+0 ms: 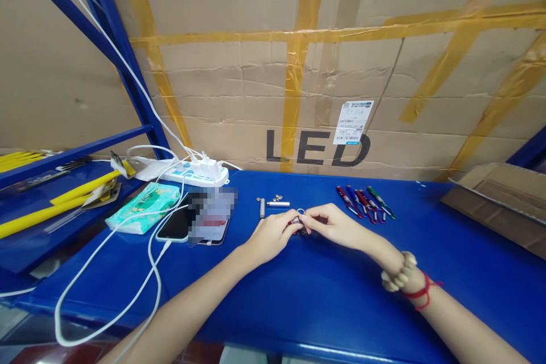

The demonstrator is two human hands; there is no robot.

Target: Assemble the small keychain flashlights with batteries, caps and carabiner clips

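Note:
My left hand [273, 234] and my right hand [327, 223] meet above the blue table, fingertips pinched together on a small keychain piece [296, 220]. A thin metal ring [301, 211] pokes out above the fingers, and a bit of red shows below. Most of the piece is covered by my fingers. Just beyond my left hand, one silver metal tube [262, 208] stands or lies lengthwise, and another silver tube [278, 203] lies crosswise. Several small button cells [278, 198] are beside them. To the right lie several carabiner keychains [370, 205] in red, blue and green.
At the left are two phones [173, 224] [215, 230], a green tissue pack [143, 207] and a white power strip [191, 173] with trailing cables. A large cardboard box [239, 91] backs the table [273, 307]. An open carton [499, 199] stands at the right.

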